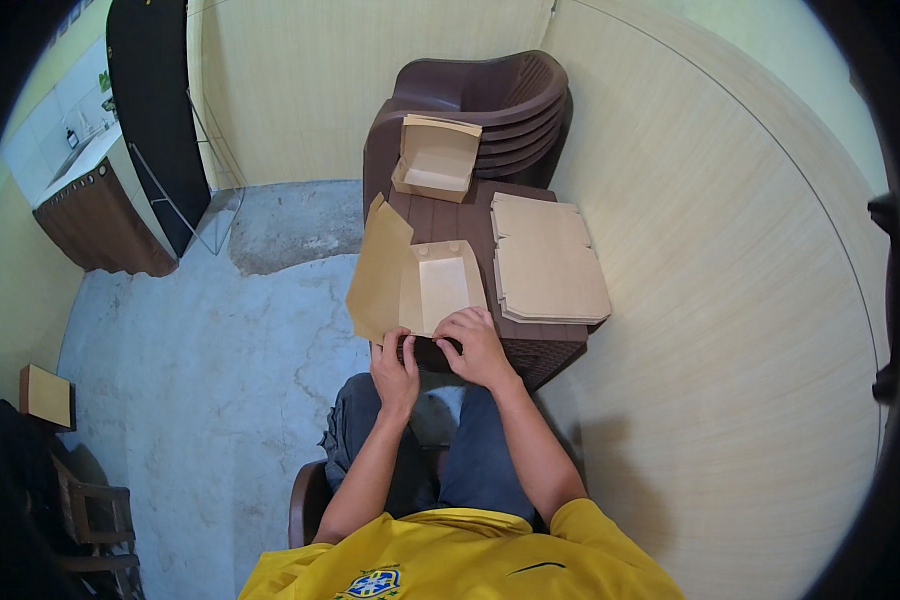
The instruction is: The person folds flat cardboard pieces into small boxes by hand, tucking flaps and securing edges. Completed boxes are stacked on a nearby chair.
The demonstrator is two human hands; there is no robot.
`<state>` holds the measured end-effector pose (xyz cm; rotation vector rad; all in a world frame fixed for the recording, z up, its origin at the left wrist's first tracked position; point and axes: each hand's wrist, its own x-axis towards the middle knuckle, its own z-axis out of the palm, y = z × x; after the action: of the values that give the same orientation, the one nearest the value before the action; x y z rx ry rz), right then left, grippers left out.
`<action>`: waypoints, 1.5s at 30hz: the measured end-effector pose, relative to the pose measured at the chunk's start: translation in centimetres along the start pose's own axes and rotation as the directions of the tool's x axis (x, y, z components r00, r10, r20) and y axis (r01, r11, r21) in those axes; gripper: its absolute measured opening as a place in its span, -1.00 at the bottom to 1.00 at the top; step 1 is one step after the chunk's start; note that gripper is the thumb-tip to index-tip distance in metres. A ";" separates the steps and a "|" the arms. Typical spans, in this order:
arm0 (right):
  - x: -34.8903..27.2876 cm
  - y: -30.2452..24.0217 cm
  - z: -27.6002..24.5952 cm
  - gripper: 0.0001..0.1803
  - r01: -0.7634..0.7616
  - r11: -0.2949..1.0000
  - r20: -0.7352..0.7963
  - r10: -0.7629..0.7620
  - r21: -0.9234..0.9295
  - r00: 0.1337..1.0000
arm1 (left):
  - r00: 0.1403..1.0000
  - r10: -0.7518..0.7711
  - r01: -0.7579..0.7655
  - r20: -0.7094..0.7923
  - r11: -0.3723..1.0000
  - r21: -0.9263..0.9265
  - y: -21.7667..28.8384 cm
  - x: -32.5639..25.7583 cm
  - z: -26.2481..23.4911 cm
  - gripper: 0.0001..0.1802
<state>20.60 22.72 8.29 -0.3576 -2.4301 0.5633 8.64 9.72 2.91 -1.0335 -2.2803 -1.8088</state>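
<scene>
A partly folded brown cardboard box (444,287) lies at the near end of the brown table, its pale inside facing up. Its tall lid panel leans out to the left, and its far and right walls stand up. My left hand (396,376) pinches the near edge by the lid fold, thumb and fingers closed on the card. At the near right corner, my right hand (476,346) grips the front wall with bent fingers. Part of that corner is hidden under the fingers.
A stack of flat cardboard blanks (552,262) sits on the table's (450,218) right side. Behind stands a folded box (438,165) with its lid raised, before stacked brown plastic chairs (520,110). A wood-grain wall (720,300) rises close on the right.
</scene>
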 end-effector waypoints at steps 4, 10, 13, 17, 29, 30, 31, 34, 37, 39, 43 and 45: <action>0.1 0.3 -0.1 -0.86 -0.011 1.000 0.019 0.010 0.019 1.000 | 0.999 0.016 -0.016 -0.040 1.000 0.013 -0.2 0.0 0.3 -0.88; 0.1 0.1 -0.3 -0.85 0.013 1.000 0.004 -0.013 -0.002 1.000 | 0.998 -0.062 0.062 -0.026 0.998 -0.026 -0.3 -0.1 0.4 -0.89; 0.3 0.0 -0.3 -0.81 0.087 0.995 -0.036 -0.090 -0.057 0.995 | 0.998 0.018 -0.016 -0.062 1.000 0.021 0.1 0.2 0.4 -0.89; 0.3 -0.3 0.3 -0.75 0.190 0.972 -0.092 -0.204 -0.141 0.975 | 0.982 0.153 -0.149 -0.106 0.988 0.052 1.0 0.4 0.3 -0.83; -0.8 -0.6 1.5 -0.68 0.175 0.967 -0.275 -0.222 -0.185 0.936 | 0.907 0.323 -0.379 0.270 0.906 0.190 2.8 1.8 -1.7 -0.55; -0.9 -0.6 1.5 -0.69 0.181 0.967 -0.264 -0.225 -0.182 0.938 | 0.904 0.318 -0.383 0.285 0.899 0.212 2.9 1.8 -1.7 -0.56; -0.9 -0.6 1.5 -0.69 0.186 0.966 -0.253 -0.228 -0.179 0.940 | 0.909 0.304 -0.366 0.286 0.909 0.198 2.9 1.8 -1.7 -0.56; -0.9 -0.8 1.3 -0.72 0.135 0.981 -0.276 -0.168 -0.136 0.946 | 0.921 0.250 -0.305 0.300 0.941 0.150 2.8 1.7 -1.4 -0.58; -0.5 -0.9 0.8 -0.78 0.010 0.995 -0.279 -0.038 -0.102 0.960 | 0.928 0.221 -0.260 0.301 0.961 0.095 2.6 1.9 -1.4 -0.59; -0.1 -0.6 0.1 -0.83 -0.056 0.989 -0.189 0.029 -0.135 0.982 | 0.930 0.221 -0.236 0.293 0.972 0.015 2.5 2.3 -1.3 -0.59; 0.4 -0.7 0.1 -0.87 -0.134 0.989 -0.083 0.128 -0.069 0.988 | 0.935 0.205 -0.175 0.290 0.976 -0.126 2.3 2.6 -1.0 -0.49; 0.7 -0.6 0.3 -0.84 -0.179 0.983 -0.058 0.176 -0.038 0.983 | 0.959 0.232 -0.180 0.163 0.942 -0.283 2.4 1.9 -0.5 -0.48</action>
<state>19.82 22.34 8.70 -0.6049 -2.3749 0.5698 8.21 10.37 5.92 -1.4924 -1.9619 -2.0412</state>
